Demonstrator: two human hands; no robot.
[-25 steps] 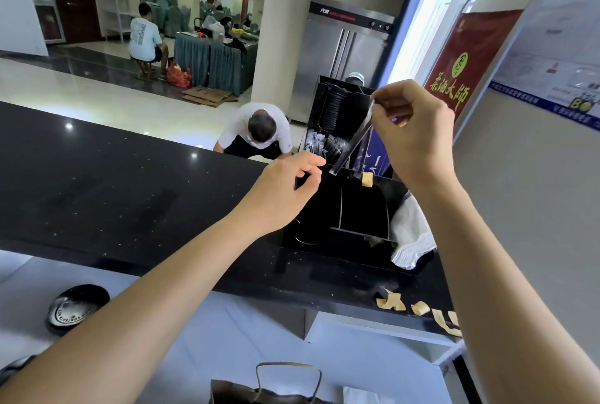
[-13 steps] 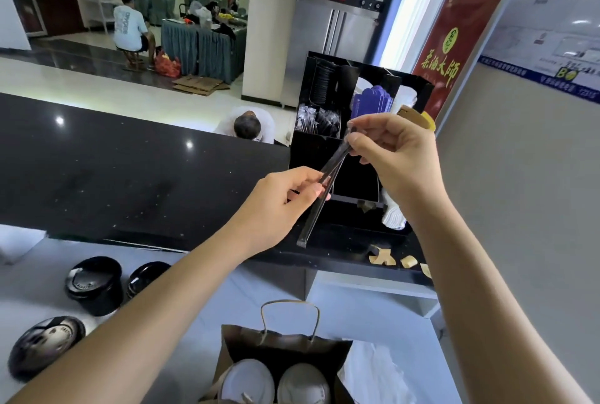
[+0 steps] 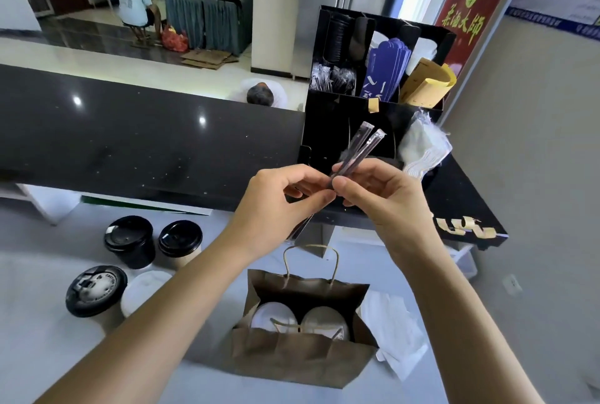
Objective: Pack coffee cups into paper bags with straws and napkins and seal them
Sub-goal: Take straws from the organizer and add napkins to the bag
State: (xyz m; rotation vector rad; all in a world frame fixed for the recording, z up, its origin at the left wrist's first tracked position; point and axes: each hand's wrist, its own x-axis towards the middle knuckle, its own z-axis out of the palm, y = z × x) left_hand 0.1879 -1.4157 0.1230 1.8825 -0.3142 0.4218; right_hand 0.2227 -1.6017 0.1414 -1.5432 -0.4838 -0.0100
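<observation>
Two wrapped dark straws [image 3: 358, 151] are held side by side above an open brown paper bag [image 3: 302, 356]. My left hand [image 3: 279, 205] pinches their lower part, and my right hand [image 3: 380, 195] pinches them just beside it. Their upper ends point up and right toward the black organizer [image 3: 328, 130]. Inside the bag stand two cups with white lids [image 3: 300, 319]. White napkins [image 3: 394, 325] lie on the counter right of the bag.
Several lidded coffee cups [image 3: 130, 244] stand on the white counter at the left. The organizer on the black upper counter [image 3: 130, 143] holds straws, lids, sleeves and a napkin stack [image 3: 422, 147]. Yellow paper scraps [image 3: 467, 229] lie at its right end. People sit in the far room.
The view dropped toward the counter, bringing the bag and cups in. Both hands moved back from the organizer with the straws and now hold them above the bag.
</observation>
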